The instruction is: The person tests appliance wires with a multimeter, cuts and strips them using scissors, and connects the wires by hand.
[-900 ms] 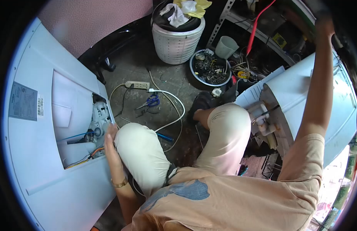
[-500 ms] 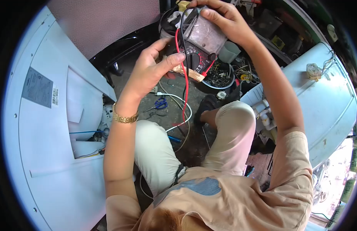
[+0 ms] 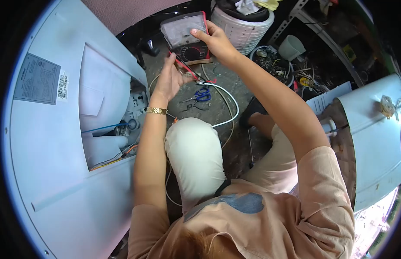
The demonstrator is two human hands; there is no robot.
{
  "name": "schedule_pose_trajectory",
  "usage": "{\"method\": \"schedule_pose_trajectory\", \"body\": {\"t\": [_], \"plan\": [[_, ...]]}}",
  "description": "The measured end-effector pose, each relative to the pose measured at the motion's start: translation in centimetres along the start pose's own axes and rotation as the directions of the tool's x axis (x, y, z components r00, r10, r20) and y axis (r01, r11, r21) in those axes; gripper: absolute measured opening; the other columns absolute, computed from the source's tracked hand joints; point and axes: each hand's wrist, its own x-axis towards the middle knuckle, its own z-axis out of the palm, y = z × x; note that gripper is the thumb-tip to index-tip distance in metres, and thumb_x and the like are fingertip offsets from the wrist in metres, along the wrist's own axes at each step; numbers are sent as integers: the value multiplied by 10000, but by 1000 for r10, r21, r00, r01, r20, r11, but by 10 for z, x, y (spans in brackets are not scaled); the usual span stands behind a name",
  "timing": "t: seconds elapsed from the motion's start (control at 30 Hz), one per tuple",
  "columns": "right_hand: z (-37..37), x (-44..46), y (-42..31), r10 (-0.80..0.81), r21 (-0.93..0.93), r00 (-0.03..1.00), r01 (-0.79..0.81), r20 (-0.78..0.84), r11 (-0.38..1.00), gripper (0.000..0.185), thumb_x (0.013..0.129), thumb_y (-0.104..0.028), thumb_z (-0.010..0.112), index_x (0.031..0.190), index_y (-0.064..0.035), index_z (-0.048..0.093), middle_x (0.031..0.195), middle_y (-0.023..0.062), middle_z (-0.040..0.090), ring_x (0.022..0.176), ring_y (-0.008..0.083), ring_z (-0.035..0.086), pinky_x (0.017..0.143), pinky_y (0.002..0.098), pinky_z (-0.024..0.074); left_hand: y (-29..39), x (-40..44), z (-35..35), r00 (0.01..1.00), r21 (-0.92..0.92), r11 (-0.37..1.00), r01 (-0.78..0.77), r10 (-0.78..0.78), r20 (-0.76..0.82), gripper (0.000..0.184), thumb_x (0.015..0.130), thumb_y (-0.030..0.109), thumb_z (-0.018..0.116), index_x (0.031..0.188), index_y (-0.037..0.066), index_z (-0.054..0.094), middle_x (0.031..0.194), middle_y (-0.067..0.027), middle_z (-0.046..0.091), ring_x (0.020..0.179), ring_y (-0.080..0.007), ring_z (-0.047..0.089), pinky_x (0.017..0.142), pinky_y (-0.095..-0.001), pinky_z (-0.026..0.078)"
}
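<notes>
Two large things flank the person: a cabinet (image 3: 45, 134) at left and a casing (image 3: 373, 168) at right. Between them, above the floor (image 3: 235, 82), the meter (image 3: 192, 52) is tilted, clamped in the right hand (image 3: 222, 46). Beside its lower corner, the left hand (image 3: 168, 82) reaches by the red lead (image 3: 183, 65); whether its fingers grip anything, I cannot tell.

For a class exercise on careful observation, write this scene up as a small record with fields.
Right hand: fingers gripping the multimeter at its right side
Left hand: at the multimeter's lower edge, beside a red lead
Left wrist: gold-coloured band
Floor: blue-handled scissors, white cable
Person's left: pale appliance cabinet, wires in its open recess
Beyond the hands: white basket
</notes>
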Motion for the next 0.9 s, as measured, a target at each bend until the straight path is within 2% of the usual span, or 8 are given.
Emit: {"method": "schedule_pose_trajectory", "body": {"t": [0.13, 0.2, 0.3, 0.43, 0.57, 0.73, 0.83, 0.9], "plan": [[-8, 23, 64, 96, -43, 962, -110, -255, 993, 441, 841, -294, 661, 1141, 6, 544, 1024, 110, 626, 907, 179, 583, 814, 319, 467, -71, -13, -68, 852, 327, 882, 338, -435, 292, 601, 928, 381, 485, 1387, 43, 295, 1145, -130, 591, 890, -200, 625, 720, -286, 512], [-37, 21, 116, 292, 7, 886, -310, -360, 951, 432, 876, -303, 611, 1203, -46, 495, 1013, 106, 602, 843, 201, 600, 704, 417, 521, -119, -45, -82, 850, 364, 844, 393, -485, 205, 508, 922, 346, 521, 1324, 65, 389, 1112, -115, 599, 886, -165, 599, 774, -296, 502], [-87, 0, 195, 542, 219, 624, -519, -563, 826, 441, 866, -349, 607, 1188, -71, 491, 993, 117, 582, 807, 255, 603, 666, 479, 522, -189, -125, -116, 977, 435, 875, 211, -194, -84, 554, 904, 289, 557, 1363, 69, 340, 1183, -127, 536, 936, -169, 559, 796, -295, 468], [-166, -29, 307, 608, 353, 440, -533, -661, 769, 338, 912, -321, 536, 1145, -78, 508, 1030, 108, 590, 851, 258, 620, 655, 488, 524, -227, -220, -146, 819, 27, 947, 321, -263, -510, 618, 876, 237, 590, 1384, 64, 284, 1208, -123, 506, 969, -179, 537, 814, -307, 455], [-207, -42, 360, 591, 391, 456, -461, -666, 796, 385, 925, -326, 520, 1153, -17, 486, 1073, 144, 579, 901, 301, 617, 742, 494, 521, -234, -250, -164, 671, -137, 971, 195, -234, -704, 695, 848, 186, 623, 1406, 60, 229, 1233, -120, 475, 1001, -189, 516, 832, -319, 442], [-213, -54, 362, 634, 420, 405, -501, -659, 757, 396, 933, -276, 518, 1202, 4, 444, 1079, 170, 572, 884, 318, 624, 735, 486, 526, -220, -210, -147, 535, 109, 928, 355, -107, -838, 833, 791, 102, 669, 1428, 59, 133, 1265, -125, 421, 1055, -210, 481, 854, -338, 432], [-238, -55, 383, 490, 66, 308, -791, -816, 608, 469, 873, -263, 590, 1234, -6, 437, 1096, 181, 565, 906, 315, 617, 761, 466, 511, -222, -194, -153, 569, 114, 969, 221, -34, -821, 879, 762, 61, 681, 1427, 69, 107, 1292, -134, 378, 1104, -221, 447, 880, -342, 420], [-177, -55, 330, -37, -488, 489, -859, -872, 152, 506, 804, -242, 645, 1227, -24, 472, 1107, 203, 565, 941, 328, 599, 830, 429, 480, -218, -196, -160, 646, 351, 925, 149, 177, -742, 773, 774, 83, 656, 1389, 72, 188, 1287, -144, 391, 1119, -234, 442, 918, -357, 385]]}}
